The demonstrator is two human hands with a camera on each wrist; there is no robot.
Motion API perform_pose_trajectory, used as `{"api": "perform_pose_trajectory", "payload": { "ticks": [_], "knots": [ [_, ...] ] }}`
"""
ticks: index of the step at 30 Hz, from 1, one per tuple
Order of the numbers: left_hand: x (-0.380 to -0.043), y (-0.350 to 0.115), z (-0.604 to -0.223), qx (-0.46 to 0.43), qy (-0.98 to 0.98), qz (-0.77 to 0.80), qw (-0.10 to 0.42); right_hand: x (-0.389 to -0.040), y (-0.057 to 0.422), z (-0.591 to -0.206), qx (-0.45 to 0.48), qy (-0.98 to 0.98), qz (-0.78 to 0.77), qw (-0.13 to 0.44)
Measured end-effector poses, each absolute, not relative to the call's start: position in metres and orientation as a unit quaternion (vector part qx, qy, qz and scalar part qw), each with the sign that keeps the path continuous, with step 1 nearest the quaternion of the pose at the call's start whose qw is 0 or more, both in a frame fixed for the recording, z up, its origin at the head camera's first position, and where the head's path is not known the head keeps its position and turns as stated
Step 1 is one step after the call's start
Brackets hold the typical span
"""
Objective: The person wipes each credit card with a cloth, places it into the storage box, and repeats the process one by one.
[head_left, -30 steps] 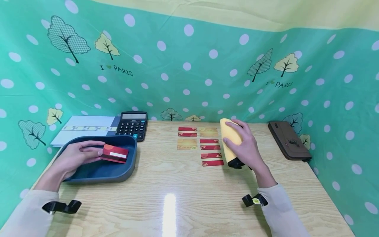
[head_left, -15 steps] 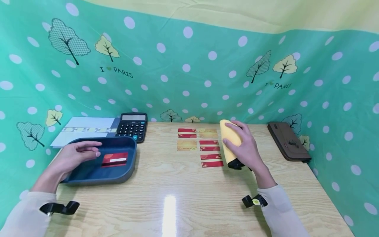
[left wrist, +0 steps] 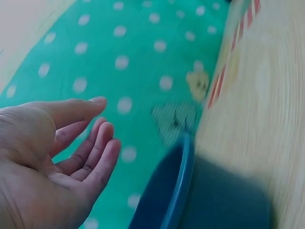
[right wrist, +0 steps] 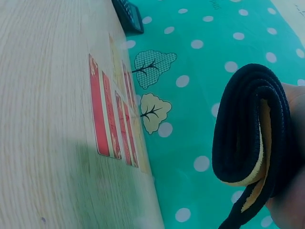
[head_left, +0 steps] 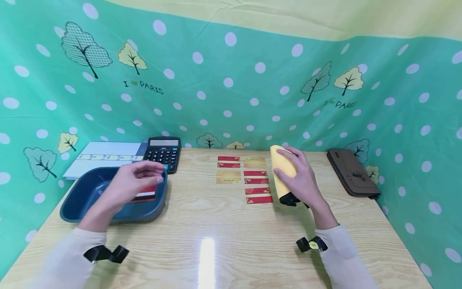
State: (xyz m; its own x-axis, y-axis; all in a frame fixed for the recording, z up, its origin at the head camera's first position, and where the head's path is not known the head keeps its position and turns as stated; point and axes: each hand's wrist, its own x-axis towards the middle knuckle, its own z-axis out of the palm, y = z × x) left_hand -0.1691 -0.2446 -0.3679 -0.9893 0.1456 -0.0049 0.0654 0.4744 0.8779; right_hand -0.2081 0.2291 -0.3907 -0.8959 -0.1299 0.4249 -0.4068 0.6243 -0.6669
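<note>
My left hand hovers over the right part of a dark blue bin, with its fingers loosely bent and nothing between them. A red card with a white strip lies in the bin, partly hidden behind that hand. In the left wrist view, the thumb and fingers stand apart beside the bin's wall. My right hand grips a folded yellow cloth above the table on the right. The right wrist view shows the cloth's rolled layers with black edging.
Several red and gold cards lie in rows at mid-table. A black calculator and a white-and-blue folder sit behind the bin. At far right lies a brown wallet. A green dotted curtain encloses the table.
My left hand let go of the red card in the bin, then moved right above it. My right hand with the cloth has stayed nearly still.
</note>
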Motion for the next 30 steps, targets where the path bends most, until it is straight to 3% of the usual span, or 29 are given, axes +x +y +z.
{"api": "perform_pose_trajectory", "payload": {
  "ticks": [8, 17, 30],
  "knots": [
    [-0.19, -0.178, -0.375, 0.127, 0.834, 0.532, 0.073, -0.207, 0.232, -0.389, 0.151, -0.885, 0.406, 0.172],
    [-0.212, -0.119, -0.414, 0.135, 0.829, 0.534, 0.1, -0.208, 0.231, -0.391, 0.148, -0.885, 0.41, 0.164],
    [-0.25, -0.11, -0.456, 0.092, 0.83, 0.545, 0.077, -0.208, 0.233, -0.39, 0.144, -0.886, 0.41, 0.161]
  ]
}}
